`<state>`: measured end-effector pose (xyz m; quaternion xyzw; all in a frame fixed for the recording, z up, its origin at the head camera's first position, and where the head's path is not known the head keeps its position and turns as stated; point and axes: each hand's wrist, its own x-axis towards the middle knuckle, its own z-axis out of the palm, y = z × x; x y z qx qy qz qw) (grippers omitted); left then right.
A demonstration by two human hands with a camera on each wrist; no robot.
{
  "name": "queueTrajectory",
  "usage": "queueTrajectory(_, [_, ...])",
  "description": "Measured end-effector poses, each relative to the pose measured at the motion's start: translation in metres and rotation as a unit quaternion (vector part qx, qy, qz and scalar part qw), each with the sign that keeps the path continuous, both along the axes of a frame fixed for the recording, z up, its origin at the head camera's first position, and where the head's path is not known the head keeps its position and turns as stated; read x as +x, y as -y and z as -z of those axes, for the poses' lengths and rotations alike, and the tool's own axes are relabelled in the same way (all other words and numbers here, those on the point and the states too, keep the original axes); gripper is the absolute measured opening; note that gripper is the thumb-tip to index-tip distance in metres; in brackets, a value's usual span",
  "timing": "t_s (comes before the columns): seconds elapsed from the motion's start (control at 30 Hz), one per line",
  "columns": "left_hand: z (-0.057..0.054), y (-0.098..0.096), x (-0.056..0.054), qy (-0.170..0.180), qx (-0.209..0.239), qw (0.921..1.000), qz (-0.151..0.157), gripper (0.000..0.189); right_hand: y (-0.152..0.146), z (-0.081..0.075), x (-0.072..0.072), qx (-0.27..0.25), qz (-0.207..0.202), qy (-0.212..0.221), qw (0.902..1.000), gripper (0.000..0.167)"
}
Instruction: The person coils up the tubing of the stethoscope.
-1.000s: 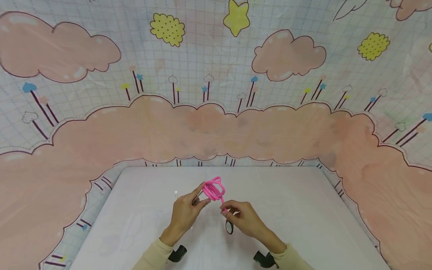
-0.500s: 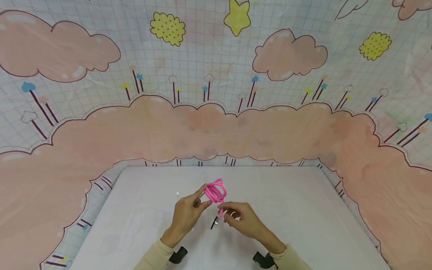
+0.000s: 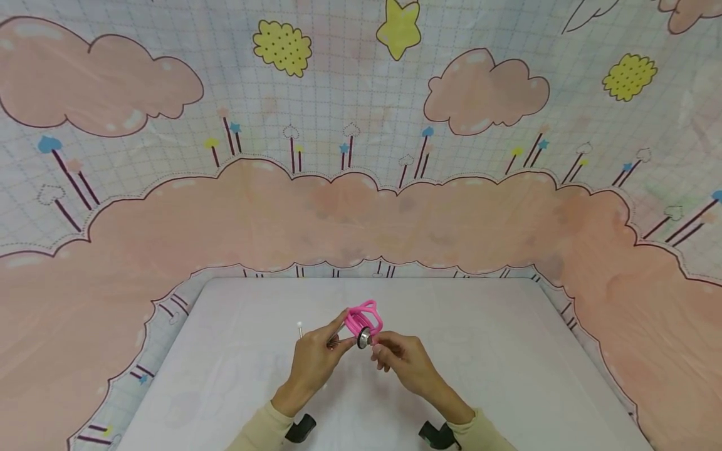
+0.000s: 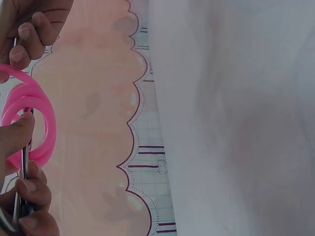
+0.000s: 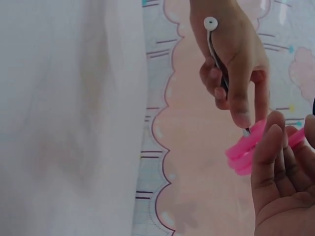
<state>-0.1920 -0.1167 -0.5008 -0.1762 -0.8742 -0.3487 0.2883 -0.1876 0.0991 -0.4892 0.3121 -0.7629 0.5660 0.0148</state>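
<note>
A stethoscope's pink tubing point(image 3: 355, 321) is wound into a coil above the table. My left hand point(image 3: 313, 358) holds that coil with thumb and fingers, along with the metal ear tubes, which show in the left wrist view. One white ear tip point(image 5: 210, 23) sticks out past the back of the left hand in the right wrist view. The round chest piece point(image 3: 364, 338) hangs against the coil's near side, its black rim facing left. My right hand point(image 3: 407, 362) pinches the tubing end beside the chest piece. In the right wrist view its fingers point(image 5: 268, 152) partly cover the coil.
The white table point(image 3: 507, 351) spreads out beneath both hands. Behind and around it hangs a cloth point(image 3: 395, 219) printed with clouds and stars. Black wrist devices point(image 3: 301, 428) sit by both sleeves.
The right hand has brought the chest piece up and left from below, turning it, until it sits against the coil. The left hand has barely shifted, slightly right and down.
</note>
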Motion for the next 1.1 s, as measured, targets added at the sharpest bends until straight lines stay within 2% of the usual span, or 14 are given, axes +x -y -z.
queueTrajectory(0.23, [0.0,-0.004,0.002,-0.003,-0.001,1.0,0.006,0.061,0.002,-0.003,0.003,-0.015,0.023,0.007,0.9996,0.01])
queueTrajectory(0.37, [-0.001,-0.005,0.003,-0.003,-0.006,1.0,0.006,0.061,0.005,-0.018,0.01,-0.01,0.036,0.02,0.9991,0.008])
queueTrajectory(0.53, [0.0,-0.007,0.003,0.003,-0.012,0.9999,0.004,0.06,0.005,-0.033,0.017,-0.006,0.043,0.055,0.9975,0.014])
queueTrajectory(0.7, [0.003,-0.008,0.003,0.005,-0.016,0.9998,0.008,0.061,0.004,-0.036,0.017,0.001,0.049,0.066,0.9966,0.017])
queueTrajectory(1.1, [0.004,-0.009,0.003,-0.019,-0.021,0.9996,0.001,0.06,0.004,-0.032,0.016,-0.009,0.06,0.078,0.9951,0.019])
